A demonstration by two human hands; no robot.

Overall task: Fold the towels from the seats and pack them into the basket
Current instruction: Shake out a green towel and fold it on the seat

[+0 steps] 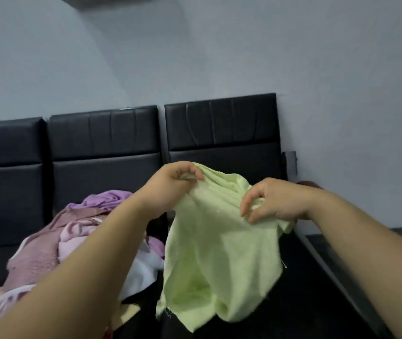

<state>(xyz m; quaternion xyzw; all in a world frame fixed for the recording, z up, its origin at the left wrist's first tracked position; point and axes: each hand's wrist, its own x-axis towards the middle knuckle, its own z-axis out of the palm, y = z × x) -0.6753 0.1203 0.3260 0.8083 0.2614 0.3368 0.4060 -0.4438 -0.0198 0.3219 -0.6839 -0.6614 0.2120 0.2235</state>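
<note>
A light green towel (219, 255) hangs crumpled in the air over the right-hand black seat (300, 297). My left hand (173, 182) pinches its upper edge at the left. My right hand (275, 201) pinches the bunched upper edge at the right, fingers curled into the cloth. The towel's lower part droops down to the seat. A heap of towels (55, 253) in pink, purple and white lies on the middle seat, partly hidden behind my left forearm. No basket is in view.
A row of black padded seats with backrests (104, 135) stands against a pale grey wall (341, 69). A dark ledge (376, 243) runs along the right of the last seat. A yellowish cloth (129, 311) peeks out under the heap.
</note>
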